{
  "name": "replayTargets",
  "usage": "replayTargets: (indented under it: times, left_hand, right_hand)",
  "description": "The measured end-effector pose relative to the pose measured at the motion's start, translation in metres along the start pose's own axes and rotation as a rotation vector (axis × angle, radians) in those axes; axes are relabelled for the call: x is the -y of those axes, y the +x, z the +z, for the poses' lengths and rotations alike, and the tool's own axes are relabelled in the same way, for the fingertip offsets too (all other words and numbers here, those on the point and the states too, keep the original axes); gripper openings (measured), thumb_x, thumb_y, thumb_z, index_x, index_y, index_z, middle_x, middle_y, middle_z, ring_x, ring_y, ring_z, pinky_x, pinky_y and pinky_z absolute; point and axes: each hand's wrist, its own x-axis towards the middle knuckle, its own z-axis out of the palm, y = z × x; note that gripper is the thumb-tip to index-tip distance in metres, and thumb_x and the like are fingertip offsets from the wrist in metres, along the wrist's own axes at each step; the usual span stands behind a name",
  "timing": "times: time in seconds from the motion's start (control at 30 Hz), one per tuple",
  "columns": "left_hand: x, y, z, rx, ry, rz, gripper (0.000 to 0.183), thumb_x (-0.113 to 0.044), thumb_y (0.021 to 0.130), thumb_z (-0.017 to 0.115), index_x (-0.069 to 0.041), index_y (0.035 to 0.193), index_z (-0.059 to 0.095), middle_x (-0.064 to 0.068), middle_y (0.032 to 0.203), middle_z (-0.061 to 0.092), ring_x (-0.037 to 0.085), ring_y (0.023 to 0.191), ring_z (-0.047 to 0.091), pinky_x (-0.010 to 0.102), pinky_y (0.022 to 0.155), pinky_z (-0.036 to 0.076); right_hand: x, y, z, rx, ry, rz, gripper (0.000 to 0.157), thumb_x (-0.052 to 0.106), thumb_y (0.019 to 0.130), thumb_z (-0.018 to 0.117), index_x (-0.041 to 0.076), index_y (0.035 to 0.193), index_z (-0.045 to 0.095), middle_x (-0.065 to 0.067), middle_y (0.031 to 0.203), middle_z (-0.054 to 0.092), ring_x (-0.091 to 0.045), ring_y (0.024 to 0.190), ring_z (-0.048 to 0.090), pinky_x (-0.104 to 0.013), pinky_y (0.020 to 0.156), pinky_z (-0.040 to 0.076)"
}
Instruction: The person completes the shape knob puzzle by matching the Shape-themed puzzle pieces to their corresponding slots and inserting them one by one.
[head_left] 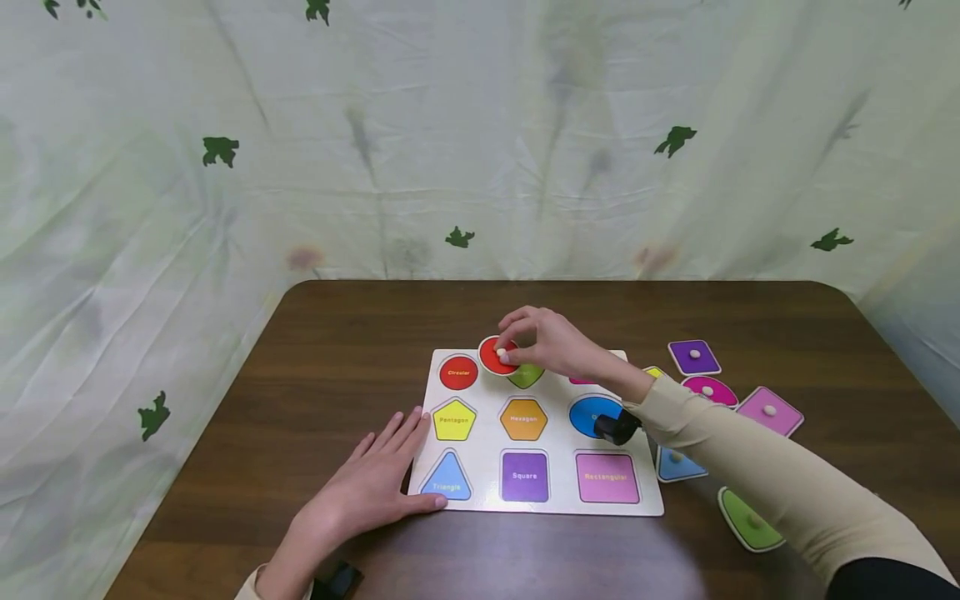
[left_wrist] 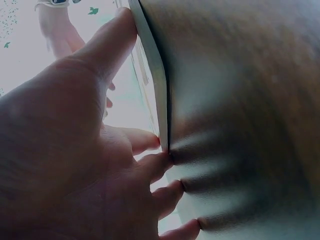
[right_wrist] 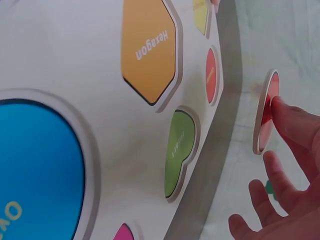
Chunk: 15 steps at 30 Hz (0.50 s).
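Observation:
A white shape-puzzle board (head_left: 487, 483) lies on the table with labelled, coloured recesses, among them Circular, Pentagon, Hexagon, Triangle, Square and Rectangular. Over its far edge, my right hand (head_left: 553, 343) pinches the knob of a red round puzzle piece (head_left: 488, 358). That piece is raised off the board, tilted, between the red circle recess (head_left: 458, 372) and the green heart recess (head_left: 527, 377); the right wrist view shows it on edge, apart from the board. My left hand (head_left: 378, 479) rests at the board's left side, fingers extended, with the thumb touching the near left corner.
Right of the board lie several loose knobbed pieces: a purple square (head_left: 684, 360), a magenta oval (head_left: 711, 387), a pink rectangle (head_left: 783, 410), a blue piece (head_left: 677, 470) and a green piece (head_left: 742, 521). The right forearm partly covers some. A leaf-patterned curtain (head_left: 465, 150) hangs behind the brown table (head_left: 360, 333).

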Motion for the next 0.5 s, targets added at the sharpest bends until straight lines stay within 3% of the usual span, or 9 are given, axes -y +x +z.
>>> replayTargets:
  times: [0.33, 0.5]
  left_hand:
    - [0.001, 0.0, -0.001, 0.007, -0.006, 0.004, 0.113, -0.072, 0.072, 0.069, -0.014, 0.157, 0.025, 0.004, 0.163, 0.018, 0.031, 0.149, 0.011, 0.062, 0.114, 0.015]
    - [0.0, 0.0, -0.001, 0.007, -0.013, 0.004, 0.113, -0.072, 0.072, 0.07, -0.015, 0.157, 0.025, 0.003, 0.163, 0.018, 0.031, 0.149, 0.012, 0.061, 0.114, 0.015]
  right_hand:
    - [0.005, 0.024, 0.011, 0.027, -0.034, 0.006, 0.013, 0.02, 0.085, 0.079, 0.018, 0.098, 0.078, -0.004, 0.131, 0.057, -0.025, 0.126, 0.042, -0.05, 0.101, 0.04]
    - [0.005, 0.034, 0.017, 0.041, -0.03, -0.034, 0.013, 0.018, 0.085, 0.079, 0.016, 0.097, 0.079, -0.01, 0.132, 0.057, -0.026, 0.125, 0.043, -0.047, 0.099, 0.043]
